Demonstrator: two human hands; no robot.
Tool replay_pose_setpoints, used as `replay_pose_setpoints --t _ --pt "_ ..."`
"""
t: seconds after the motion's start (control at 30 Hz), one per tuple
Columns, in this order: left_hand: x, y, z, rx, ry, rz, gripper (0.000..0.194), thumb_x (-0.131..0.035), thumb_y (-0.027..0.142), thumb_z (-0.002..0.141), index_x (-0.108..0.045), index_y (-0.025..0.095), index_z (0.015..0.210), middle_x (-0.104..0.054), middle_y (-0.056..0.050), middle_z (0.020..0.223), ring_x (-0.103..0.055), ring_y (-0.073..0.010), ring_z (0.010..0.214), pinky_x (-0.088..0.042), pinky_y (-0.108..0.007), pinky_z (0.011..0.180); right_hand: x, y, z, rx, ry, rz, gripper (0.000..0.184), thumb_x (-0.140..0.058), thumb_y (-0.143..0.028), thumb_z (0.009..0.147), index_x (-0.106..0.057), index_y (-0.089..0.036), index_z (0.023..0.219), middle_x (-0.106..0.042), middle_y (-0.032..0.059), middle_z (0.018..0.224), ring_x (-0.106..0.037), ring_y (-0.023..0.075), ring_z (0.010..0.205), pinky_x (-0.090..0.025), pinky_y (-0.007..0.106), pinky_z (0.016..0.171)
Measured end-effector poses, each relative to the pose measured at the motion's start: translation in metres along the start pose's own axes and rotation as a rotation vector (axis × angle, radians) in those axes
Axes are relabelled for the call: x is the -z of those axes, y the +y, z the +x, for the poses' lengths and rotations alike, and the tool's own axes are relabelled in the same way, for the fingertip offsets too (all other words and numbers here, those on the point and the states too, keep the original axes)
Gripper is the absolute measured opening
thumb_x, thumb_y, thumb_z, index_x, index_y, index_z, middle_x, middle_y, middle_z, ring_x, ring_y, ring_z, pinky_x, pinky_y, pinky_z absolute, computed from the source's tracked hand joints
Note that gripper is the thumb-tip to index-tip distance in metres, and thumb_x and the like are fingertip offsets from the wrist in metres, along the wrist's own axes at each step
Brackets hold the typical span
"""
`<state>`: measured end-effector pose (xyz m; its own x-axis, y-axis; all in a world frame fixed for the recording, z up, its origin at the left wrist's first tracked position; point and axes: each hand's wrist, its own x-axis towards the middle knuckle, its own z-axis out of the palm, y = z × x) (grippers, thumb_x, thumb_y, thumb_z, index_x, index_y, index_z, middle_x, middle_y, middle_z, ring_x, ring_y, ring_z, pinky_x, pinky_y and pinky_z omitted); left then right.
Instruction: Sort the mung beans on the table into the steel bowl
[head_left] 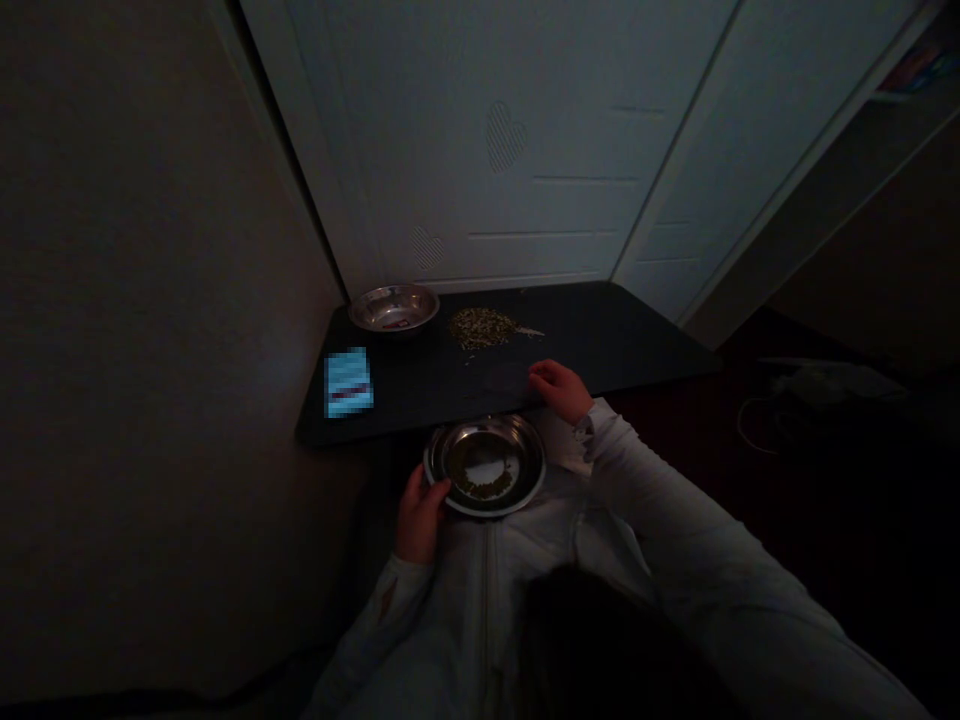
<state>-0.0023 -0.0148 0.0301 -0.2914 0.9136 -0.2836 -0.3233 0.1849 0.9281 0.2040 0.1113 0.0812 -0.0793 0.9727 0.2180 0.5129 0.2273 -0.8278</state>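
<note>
My left hand [420,515] grips the left rim of a shiny metal bowl [536,465], thumb over the edge and fingers outside. The bowl sits over my lap, just below the front edge of the dark table [420,400]. Small greenish-brown grains [484,488] lie scattered inside it. Over the table's front edge, right of the bowl, my right hand [561,390] is closed with its fingers curled together; whatever it may hold is hidden. Farther back on the tabletop is a heap of pale and brownish seeds or grains [482,328], with a pale streak trailing rightward.
A second metal bowl [394,310] stands at the table's back left. In front of it lies a light-blue blurred item [348,383]. White panels with heart patterns [506,137] rise behind the table, and a wall [150,350] is at left. A pale cable [742,425] shows at right.
</note>
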Motion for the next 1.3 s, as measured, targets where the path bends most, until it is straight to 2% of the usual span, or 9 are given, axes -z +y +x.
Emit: replay_pose_setpoints --t 0.17,0.37,0.67,0.93,1.13,1.3 --pt "0.003 0.0 -0.002 0.061 0.002 -0.062 0.039 -0.057 0.016 0.059 -0.053 0.017 0.097 -0.062 -0.006 0.088 -0.058 -0.0167 0.079 -0.045 -0.028 0.069 -0.006 0.0 0.004 0.038 -0.031 -0.11 0.013 -0.045 -0.026 0.07 -0.05 -0.018 0.079 -0.06 -0.0012 0.064 -0.055 0.0099 0.061 -0.04 0.022 0.058" --pt "0.006 -0.004 0.0 0.129 0.032 -0.094 0.047 -0.059 0.017 0.057 -0.049 0.018 0.103 -0.06 -0.006 0.092 -0.058 -0.0162 0.077 -0.045 -0.026 0.063 -0.012 -0.009 -0.003 0.071 -0.133 -0.089 0.015 -0.044 -0.026 0.071 -0.05 -0.017 0.081 -0.06 -0.0005 0.064 -0.054 0.0098 0.059 -0.04 0.022 0.057" --pt "0.007 -0.005 0.001 0.084 0.022 -0.078 0.045 -0.061 0.018 0.056 -0.052 0.017 0.1 -0.062 -0.006 0.09 -0.058 -0.0172 0.079 -0.045 -0.028 0.067 -0.012 -0.01 -0.007 0.048 -0.201 0.013 0.013 -0.045 -0.026 0.07 -0.05 -0.017 0.079 -0.059 -0.002 0.062 -0.055 0.0089 0.06 -0.041 0.022 0.061" --pt "0.006 -0.005 0.001 0.105 0.036 -0.098 0.045 -0.06 0.017 0.057 -0.05 0.017 0.102 -0.062 -0.005 0.09 -0.058 -0.0167 0.078 -0.045 -0.028 0.066 -0.012 -0.006 -0.007 0.045 -0.25 0.109 0.014 -0.047 -0.026 0.068 -0.05 -0.018 0.079 -0.058 -0.0029 0.061 -0.054 0.0084 0.059 -0.041 0.021 0.06" --pt "0.005 0.0 -0.001 0.086 0.026 -0.074 0.042 -0.058 0.016 0.059 -0.051 0.017 0.1 -0.061 -0.006 0.091 -0.058 -0.0168 0.08 -0.045 -0.027 0.067 -0.012 -0.006 -0.007 0.006 -0.204 0.194 0.014 -0.047 -0.027 0.068 -0.049 -0.017 0.077 -0.057 -0.0028 0.059 -0.053 0.0079 0.056 -0.041 0.02 0.056" --pt "0.006 -0.002 -0.001 0.1 0.033 -0.065 0.042 -0.059 0.017 0.059 -0.051 0.017 0.1 -0.062 -0.006 0.091 -0.058 -0.0172 0.079 -0.046 -0.028 0.065 -0.016 -0.007 -0.007 0.019 -0.167 0.138 0.013 -0.046 -0.026 0.069 -0.049 -0.018 0.079 -0.058 -0.0028 0.06 -0.054 0.0083 0.058 -0.042 0.021 0.059"
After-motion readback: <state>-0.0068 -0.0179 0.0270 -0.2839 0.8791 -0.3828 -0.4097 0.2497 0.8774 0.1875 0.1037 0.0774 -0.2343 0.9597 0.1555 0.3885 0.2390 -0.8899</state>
